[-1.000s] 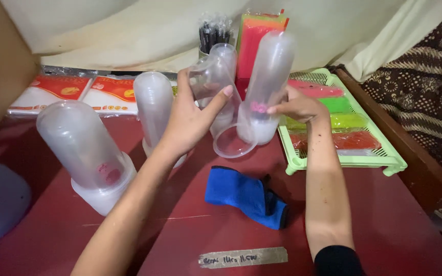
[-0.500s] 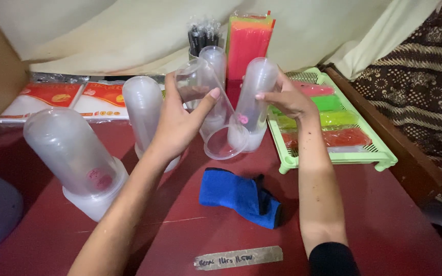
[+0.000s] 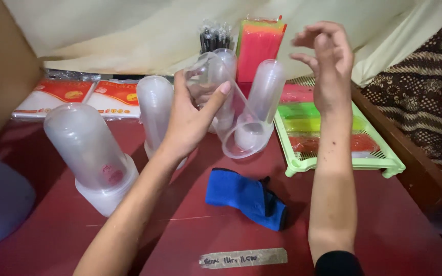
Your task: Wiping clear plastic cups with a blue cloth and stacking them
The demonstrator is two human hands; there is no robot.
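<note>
Clear plastic cup (image 3: 231,110) (tilted, smooth) in left hand (image 3: 190,120) fingers; right hand (image 3: 328,64) fingers loose, empty.

A stack of cups (image 3: 90,148) stands on the desk (image 3: 384,225) at left of the frame; a second stack (image 3: 154,110) stands right of it, further back; the left hand (image 3: 190,120) at centre holds a tilted cup (image 3: 226,107) before two more stacks (image 3: 264,99); the tray (image 3: 344,163) lies right of these; the folded cloth (image 3: 246,197) lies below centre; flat packets (image 3: 85,97) lie at upper left; the right hand (image 3: 326,64) is raised above the tray.
</note>
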